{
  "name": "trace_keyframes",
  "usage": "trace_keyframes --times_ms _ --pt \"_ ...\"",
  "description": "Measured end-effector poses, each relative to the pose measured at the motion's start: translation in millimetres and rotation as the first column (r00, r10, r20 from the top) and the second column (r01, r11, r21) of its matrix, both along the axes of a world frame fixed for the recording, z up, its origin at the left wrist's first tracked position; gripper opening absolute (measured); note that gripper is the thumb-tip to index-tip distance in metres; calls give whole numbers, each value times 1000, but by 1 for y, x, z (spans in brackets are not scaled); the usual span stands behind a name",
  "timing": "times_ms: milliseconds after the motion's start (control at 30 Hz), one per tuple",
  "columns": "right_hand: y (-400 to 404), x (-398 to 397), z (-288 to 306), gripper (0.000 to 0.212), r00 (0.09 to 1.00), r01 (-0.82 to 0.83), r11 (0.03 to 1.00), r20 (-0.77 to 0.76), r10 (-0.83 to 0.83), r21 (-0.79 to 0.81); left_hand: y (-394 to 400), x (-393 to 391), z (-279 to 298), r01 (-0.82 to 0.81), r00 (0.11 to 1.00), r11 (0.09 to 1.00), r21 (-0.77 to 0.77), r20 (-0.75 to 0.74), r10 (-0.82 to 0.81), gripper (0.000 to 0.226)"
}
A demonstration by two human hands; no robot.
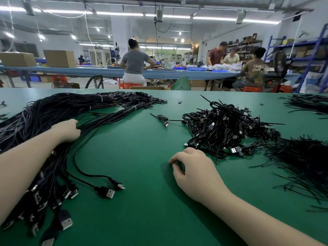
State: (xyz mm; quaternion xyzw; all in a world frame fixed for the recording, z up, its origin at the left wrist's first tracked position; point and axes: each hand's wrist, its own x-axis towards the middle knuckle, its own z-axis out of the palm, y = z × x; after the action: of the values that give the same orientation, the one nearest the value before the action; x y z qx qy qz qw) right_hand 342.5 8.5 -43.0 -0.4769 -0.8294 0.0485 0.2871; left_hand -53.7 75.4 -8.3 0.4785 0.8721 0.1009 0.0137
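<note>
A big bundle of long black USB cables sweeps across the left of the green table, its USB plugs fanned out near the front left edge. My left hand lies on the bundle's middle, its fingers curled into the cables. One cable strays right, with its plug flat on the mat. My right hand rests on the table in the middle, fingers loosely curled, holding nothing. Just beyond it lies a heap of coiled, tied cables.
A pile of black cable ties lies at the right, more cables at the far right. One coiled cable lies alone mid-table. Behind are a blue workbench, several seated people, cardboard boxes and blue shelving.
</note>
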Motion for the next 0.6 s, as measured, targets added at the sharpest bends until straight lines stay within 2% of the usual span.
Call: trace_keyframes --times_ms 200,367,433,500,600 --pt "1 -1 -1 19 1000 1 1000 -6 -1 3 5 -7 0 21 981 975 222 182 -63 59" --pt "1 -2 -1 19 1000 6 1000 1 -6 0 2 -2 1 108 970 937 333 172 -173 51" --pt "0 -2 -1 19 1000 7 1000 3 -7 -3 3 3 4 123 960 939 322 202 -195 49" --pt "0 -1 0 19 1000 5 1000 7 -5 -5 4 8 8 68 970 969 239 211 -120 51" --pt "-1 -1 0 20 1000 6 1000 15 -6 -6 2 12 14 4 994 998 66 113 -12 52"
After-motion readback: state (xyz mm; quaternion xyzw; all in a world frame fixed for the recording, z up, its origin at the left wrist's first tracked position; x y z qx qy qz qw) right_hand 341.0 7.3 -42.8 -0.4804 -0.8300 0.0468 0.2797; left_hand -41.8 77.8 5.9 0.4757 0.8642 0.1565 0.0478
